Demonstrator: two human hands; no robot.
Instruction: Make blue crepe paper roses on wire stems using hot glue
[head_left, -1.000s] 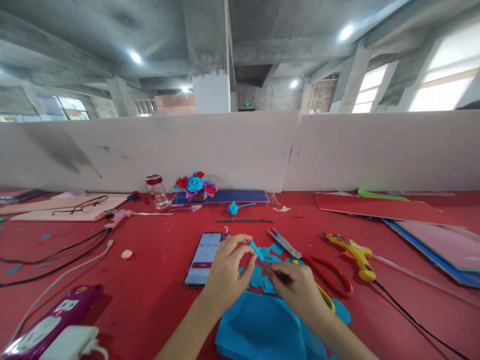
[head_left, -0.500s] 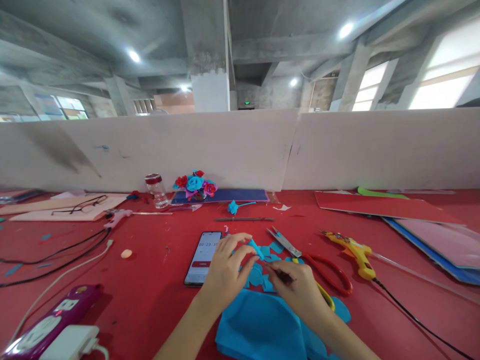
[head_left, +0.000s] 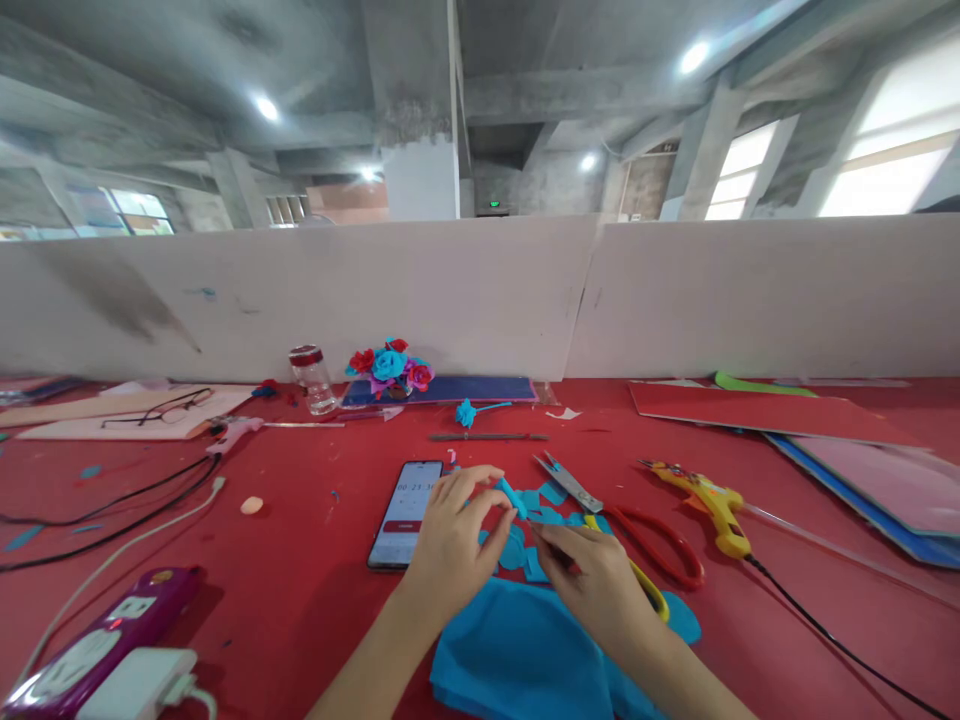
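My left hand [head_left: 459,530] pinches a small curled blue piece of paper [head_left: 511,496] between thumb and fingers. Close to its lower end, my right hand [head_left: 589,570] has its fingertips pressed together; whatever is in them is too small to make out. Under both hands lie several cut blue paper pieces [head_left: 513,550]. A folded stack of blue sheets [head_left: 521,650] spreads out nearer to me, partly beneath my right wrist. Scissors with red handles [head_left: 660,540] rest to the right, and a yellow handle [head_left: 651,592] shows beside my right hand.
A phone [head_left: 405,515] showing a timer lies left of my hands. On the right is a yellow glue gun [head_left: 709,505] with its cord. Farther back are a blue paper flower [head_left: 466,413], a flower bunch [head_left: 390,368] and a jar [head_left: 313,382]. A purple power strip [head_left: 135,610] sits front left.
My right hand's fingers have shifted slightly beside the blue piece. My left hand keeps its pinch in nearly the same place.
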